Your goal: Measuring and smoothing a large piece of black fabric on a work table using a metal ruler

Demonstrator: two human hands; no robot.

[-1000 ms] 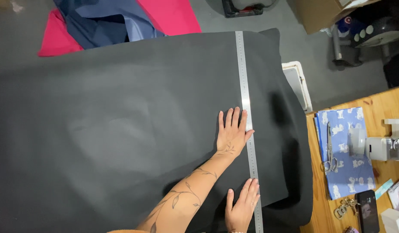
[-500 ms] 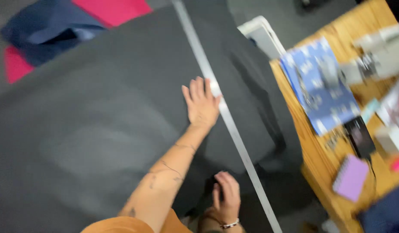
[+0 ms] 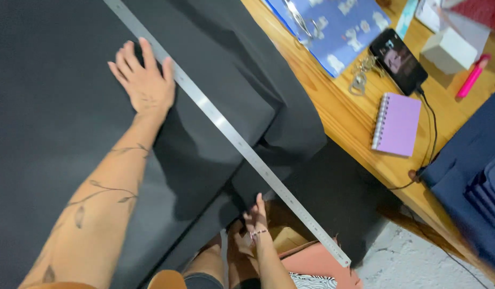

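Observation:
A large black fabric (image 3: 54, 107) covers the table, and its near corner hangs over the edge. A long steel ruler (image 3: 226, 131) lies diagonally across it and sticks out past the fabric at the lower right. My left hand (image 3: 144, 80) lies flat on the fabric, fingers spread, thumb against the ruler's left side. My right hand (image 3: 253, 227), with a bracelet on the wrist, is low below the table edge. Its fingertips reach the hanging edge of the fabric just left of the ruler. Whether it grips the fabric is unclear.
A wooden table (image 3: 344, 144) to the right holds a purple spiral notebook (image 3: 397, 124), a phone (image 3: 399, 60) on a cable, keys (image 3: 360, 77), a pink marker (image 3: 471, 76), a white box (image 3: 451, 51) and blue patterned cloth (image 3: 338, 27). Navy fabric (image 3: 472, 176) lies at the far right.
The view has swung right and down, and the wooden table's things now show. My left hand stays flat beside the ruler. My right hand has dropped from the fabric to its hanging edge.

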